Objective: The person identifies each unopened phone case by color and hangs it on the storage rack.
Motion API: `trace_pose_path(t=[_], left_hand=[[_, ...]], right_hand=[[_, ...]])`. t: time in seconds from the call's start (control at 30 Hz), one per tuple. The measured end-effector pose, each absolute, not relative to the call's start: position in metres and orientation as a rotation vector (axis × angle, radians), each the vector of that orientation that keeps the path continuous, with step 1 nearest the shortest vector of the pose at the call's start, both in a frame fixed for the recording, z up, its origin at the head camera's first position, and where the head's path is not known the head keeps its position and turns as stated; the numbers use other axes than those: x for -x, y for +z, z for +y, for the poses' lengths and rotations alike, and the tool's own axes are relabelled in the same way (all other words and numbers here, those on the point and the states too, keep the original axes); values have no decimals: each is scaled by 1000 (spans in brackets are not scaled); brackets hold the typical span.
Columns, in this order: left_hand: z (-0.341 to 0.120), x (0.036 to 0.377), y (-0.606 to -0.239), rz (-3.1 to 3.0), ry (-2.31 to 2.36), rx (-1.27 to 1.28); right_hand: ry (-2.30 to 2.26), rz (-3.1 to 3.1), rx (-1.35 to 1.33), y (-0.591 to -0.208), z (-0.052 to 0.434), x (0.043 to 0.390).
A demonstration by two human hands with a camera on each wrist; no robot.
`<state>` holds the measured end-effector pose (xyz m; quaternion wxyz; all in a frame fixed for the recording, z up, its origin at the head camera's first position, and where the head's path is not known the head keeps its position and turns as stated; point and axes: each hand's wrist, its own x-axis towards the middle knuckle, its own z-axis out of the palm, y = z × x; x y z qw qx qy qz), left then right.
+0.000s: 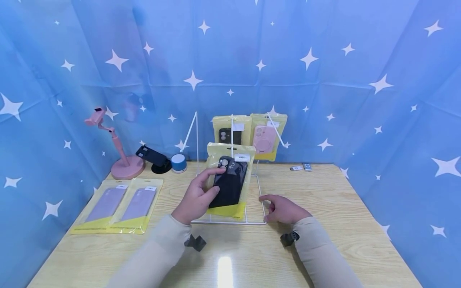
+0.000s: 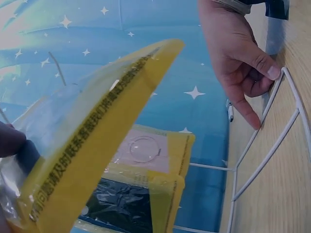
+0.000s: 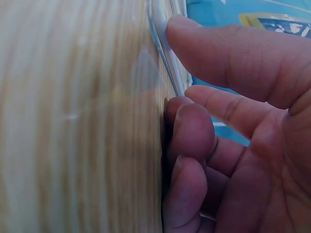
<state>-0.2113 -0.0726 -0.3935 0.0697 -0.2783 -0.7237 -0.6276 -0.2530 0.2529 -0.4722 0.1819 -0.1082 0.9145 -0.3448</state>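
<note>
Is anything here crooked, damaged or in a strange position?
Nothing looks damaged or spilled. The left hand holds the black phone case in a yellow packet slightly tilted before the white wire rack, whose base the right hand touches.

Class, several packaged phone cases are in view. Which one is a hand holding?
The black case in the yellow packet, gripped by the left hand before the rack; the others hang or lie untouched.
</note>
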Motion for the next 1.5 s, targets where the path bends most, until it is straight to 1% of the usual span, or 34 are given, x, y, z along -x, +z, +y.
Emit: trace_pose_path(t=[0.5,0.7,0.87,1.1,1.33,1.5], left_hand=[[-59,235,-400,-2179,-1904,667],[-55,247,-400,-2106,-1987,682],[-54,255,-398,-2117,-1940,674],[-52,270,-397,-2102,-1979,671],[-52,286,-393,-2191,-1914,602],[-52,294,-389,-2201,-1970,575]], right_hand=[[-930,2605,299,-469,250,251],[-941,2600,320,-471,250,253],[-937,2598,351,-471,252,252],[-961,2582,320,-471,252,252],[-943,2608,309,-472,252,250],[-931,2615,307,-471,253,250]])
